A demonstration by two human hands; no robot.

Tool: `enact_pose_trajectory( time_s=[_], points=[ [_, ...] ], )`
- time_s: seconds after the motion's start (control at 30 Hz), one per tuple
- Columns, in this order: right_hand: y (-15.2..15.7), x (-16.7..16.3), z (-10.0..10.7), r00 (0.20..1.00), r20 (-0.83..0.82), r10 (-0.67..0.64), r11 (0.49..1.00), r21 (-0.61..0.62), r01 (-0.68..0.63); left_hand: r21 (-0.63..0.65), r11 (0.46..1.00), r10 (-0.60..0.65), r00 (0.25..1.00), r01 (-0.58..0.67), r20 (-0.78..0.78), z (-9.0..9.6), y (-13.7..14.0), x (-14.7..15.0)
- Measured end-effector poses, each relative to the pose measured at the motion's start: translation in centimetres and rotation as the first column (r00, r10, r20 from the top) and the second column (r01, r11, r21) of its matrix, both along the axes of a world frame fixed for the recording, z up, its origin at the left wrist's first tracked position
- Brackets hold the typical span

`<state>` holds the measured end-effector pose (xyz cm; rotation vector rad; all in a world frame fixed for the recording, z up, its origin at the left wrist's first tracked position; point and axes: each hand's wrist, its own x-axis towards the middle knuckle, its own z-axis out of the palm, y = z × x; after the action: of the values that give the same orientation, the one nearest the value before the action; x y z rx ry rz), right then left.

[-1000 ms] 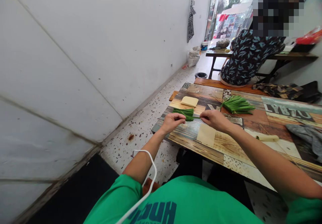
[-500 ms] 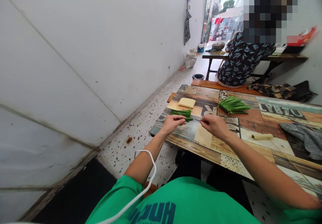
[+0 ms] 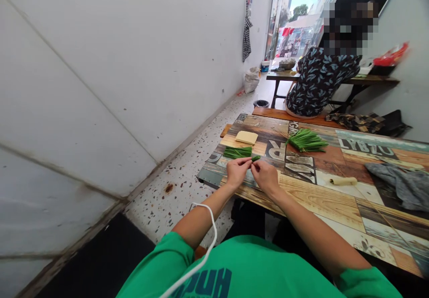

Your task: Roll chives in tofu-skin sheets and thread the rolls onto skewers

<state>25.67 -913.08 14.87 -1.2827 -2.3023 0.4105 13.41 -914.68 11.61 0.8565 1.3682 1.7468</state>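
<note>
My left hand (image 3: 237,171) and my right hand (image 3: 265,176) are close together above the near left part of the table. Their fingers pinch a small bunch of green chives (image 3: 255,158), whose end sticks out past the fingertips. Just beyond my left hand lies a pile of cut chives (image 3: 237,152), and behind it a stack of pale yellow tofu-skin sheets (image 3: 246,137). A single pale sheet (image 3: 279,175) is mostly covered by my right hand. Farther right, a pale roll (image 3: 343,181) with green at its end rests on the table.
A larger bunch of chives (image 3: 306,140) lies beside thin sticks (image 3: 283,133) toward the far side. A grey cloth (image 3: 397,184) is at the right. Across the wood-patterned table (image 3: 321,204), a person (image 3: 321,83) sits on a bench (image 3: 268,113). A white cable (image 3: 210,231) hangs over my left arm.
My hands were apart and have come together: the left moved right, the right moved left. A small bunch of chives now shows between them. The single sheet is now mostly hidden.
</note>
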Motion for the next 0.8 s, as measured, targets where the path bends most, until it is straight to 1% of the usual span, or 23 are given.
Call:
enact_pose_trajectory(
  time_s=[0.07, 0.13, 0.23, 0.3, 0.33, 0.37, 0.43, 0.47, 0.5, 0.53, 0.6, 0.63, 0.67, 0.7, 0.73, 0.8],
  points=[
    [-0.2, -0.3, 0.0, 0.999, 0.045, 0.014, 1.000, -0.001, -0.014, 0.023, 1.000, 0.014, 0.995, -0.011, -0.100, -0.3, -0.1, 0.4],
    [-0.3, -0.2, 0.1, 0.996, 0.025, 0.082, 0.996, -0.042, -0.081, 0.048, 0.999, 0.002, 0.982, 0.007, -0.189, -0.2, -0.3, 0.5],
    [0.2, 0.9, 0.3, 0.978, -0.080, 0.191, 0.965, -0.168, -0.202, 0.062, 0.998, -0.010, 0.963, 0.028, -0.270, 0.0, -0.2, 0.2],
    [1.0, 2.4, 0.5, 0.960, -0.141, 0.244, 0.925, -0.263, -0.274, 0.028, 0.998, -0.042, 0.968, 0.050, -0.247, 0.1, -0.1, 0.0],
    [1.5, 3.4, 0.6, 0.956, -0.160, 0.245, 0.916, -0.284, -0.282, -0.001, 0.997, -0.073, 0.973, 0.075, -0.218, 0.0, 0.0, -0.1],
    [2.0, 4.4, 0.7, 0.958, -0.183, 0.220, 0.922, -0.284, -0.265, -0.032, 0.993, -0.114, 0.975, 0.110, -0.190, -0.2, 0.1, -0.2],
    [3.0, 6.4, 0.7, 0.961, -0.247, 0.121, 0.950, -0.253, -0.184, -0.079, 0.976, -0.214, 0.963, 0.203, -0.166, -0.5, 0.2, -0.2],
    [3.5, 7.2, 0.7, 0.952, -0.294, 0.083, 0.952, -0.260, -0.163, -0.089, 0.964, -0.264, 0.948, 0.252, -0.176, -0.6, 0.3, -0.1],
    [3.8, 7.8, 0.6, 0.933, -0.353, 0.070, 0.933, -0.307, -0.186, -0.090, 0.950, -0.311, 0.930, 0.299, -0.194, -0.6, 0.4, 0.0],
    [4.1, 8.2, 0.5, 0.906, -0.417, 0.077, 0.888, -0.386, -0.252, -0.088, 0.935, -0.354, 0.910, 0.343, -0.216, -0.7, 0.5, 0.2],
    [4.4, 8.5, 0.0, 0.851, -0.518, 0.086, 0.742, -0.536, -0.402, -0.083, 0.908, -0.418, 0.873, 0.411, -0.252, -0.7, 0.8, 0.6],
    [4.4, 8.5, -0.3, 0.836, -0.543, 0.073, 0.689, -0.579, -0.436, -0.083, 0.898, -0.437, 0.858, 0.432, -0.268, -0.7, 0.9, 0.8],
    [4.3, 8.5, -0.6, 0.832, -0.552, 0.054, 0.666, -0.601, -0.443, -0.086, 0.891, -0.451, 0.846, 0.446, -0.285, -0.7, 1.1, 0.9],
    [4.2, 8.5, -1.0, 0.834, -0.551, 0.039, 0.668, -0.606, -0.432, -0.091, 0.886, -0.460, 0.834, 0.455, -0.305, -0.8, 1.3, 1.0],
    [4.1, 8.5, -1.4, 0.839, -0.543, 0.033, 0.685, -0.599, -0.415, -0.095, 0.882, -0.466, 0.821, 0.462, -0.331, -0.9, 1.4, 1.1],
    [3.8, 8.7, -2.4, 0.858, -0.511, 0.050, 0.744, -0.554, -0.374, -0.092, 0.876, -0.466, 0.785, 0.473, -0.409, -1.4, 1.6, 1.2]
  ],
)
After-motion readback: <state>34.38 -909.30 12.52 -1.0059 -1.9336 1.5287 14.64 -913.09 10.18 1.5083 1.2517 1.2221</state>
